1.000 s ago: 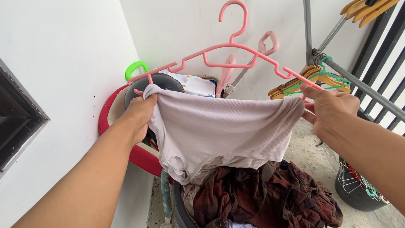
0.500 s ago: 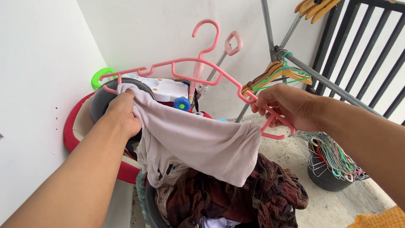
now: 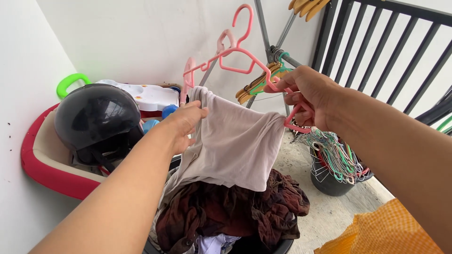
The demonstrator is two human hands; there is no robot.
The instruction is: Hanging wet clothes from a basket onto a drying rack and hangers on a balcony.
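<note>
Arms both outstretched: my left hand [image 3: 186, 123] pinches shirt [image 3: 235, 146] at its top edge, right hand [image 3: 306, 94] fingers curled tight round pink hanger [image 3: 235, 51].

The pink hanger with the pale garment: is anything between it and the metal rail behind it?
Nothing visible blocks it. The right hand holds the pink hanger, the left hand holds the pale garment. The metal rail lies just behind, carrying wooden hangers beside that spot.
</note>
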